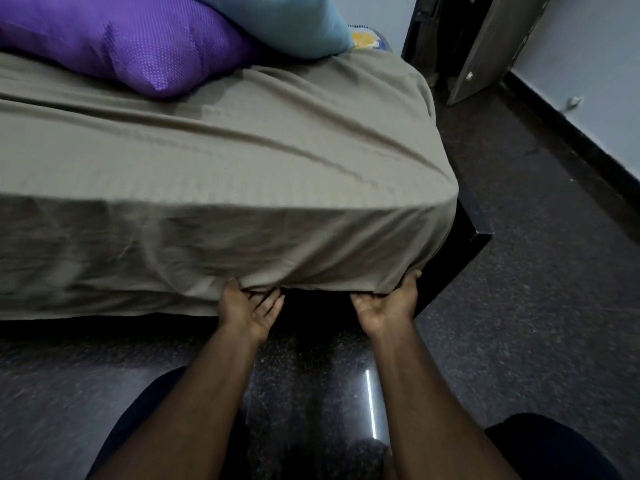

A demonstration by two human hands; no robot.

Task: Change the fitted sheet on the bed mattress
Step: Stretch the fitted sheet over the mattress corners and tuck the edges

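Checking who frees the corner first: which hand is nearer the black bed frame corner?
Right. The right hand grips the sheet hem just beside the bed frame corner; the left hand holds the hem farther along the side.

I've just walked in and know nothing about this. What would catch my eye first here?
Probably the two bare hands at the bottom edge of the grey-green sheet: the left hand and right hand are palm-up with fingers tucked under the hem near the mattress corner. Next, the bright purple pillow at the upper left, with a light blue pillow leaning over it.
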